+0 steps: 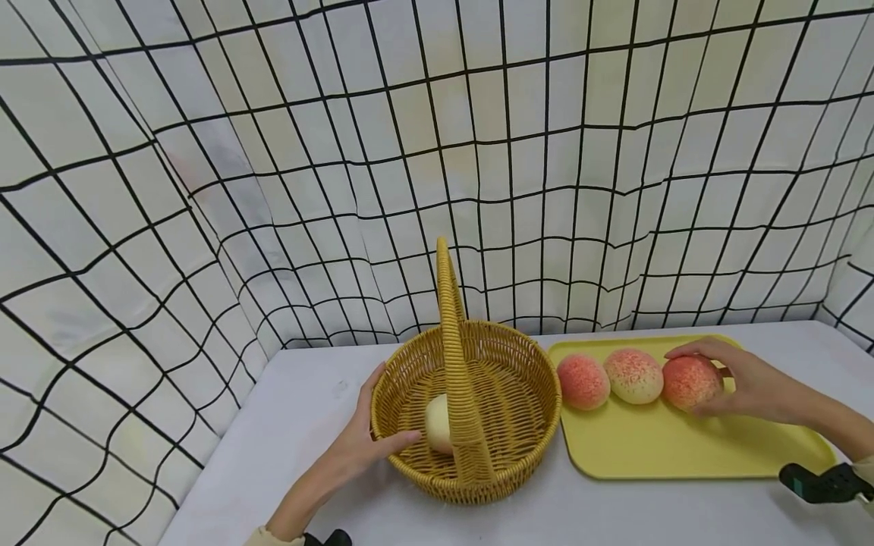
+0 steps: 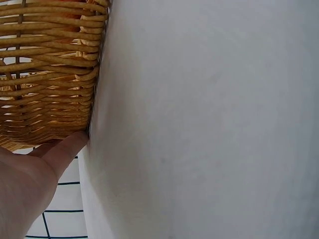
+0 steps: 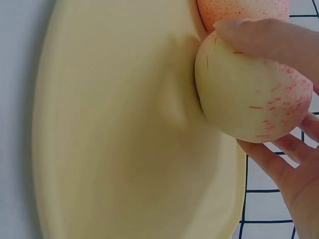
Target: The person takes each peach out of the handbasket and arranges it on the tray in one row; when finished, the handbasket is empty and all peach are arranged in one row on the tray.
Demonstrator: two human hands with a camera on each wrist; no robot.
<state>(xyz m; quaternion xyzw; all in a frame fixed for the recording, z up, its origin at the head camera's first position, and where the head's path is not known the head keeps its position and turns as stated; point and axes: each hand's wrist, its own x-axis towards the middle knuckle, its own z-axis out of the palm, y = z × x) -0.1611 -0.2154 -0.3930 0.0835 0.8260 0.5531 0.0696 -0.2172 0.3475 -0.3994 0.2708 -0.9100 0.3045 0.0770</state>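
Observation:
A round wicker basket [image 1: 526, 371] with a tall arched handle stands on the white table. My left hand [image 1: 351, 444] holds its left side, thumb over the rim and fingers along the outer wall. In the left wrist view, the fingertips [image 2: 75, 142] sit low on the weave, close to the tabletop. One pale peach [image 1: 438, 425] lies inside the basket, partly hidden by the handle. On the yellow tray [image 1: 649, 447], my right hand [image 1: 758, 383] grips the rightmost peach [image 3: 249, 94] between thumb and fingers.
Two more peaches, a red one [image 1: 583, 381] and a speckled one [image 1: 634, 376], lie in a row left of the gripped peach. The tray sits just right of the basket. Behind the table rises a white wall [image 1: 519, 167] covered by black netting.

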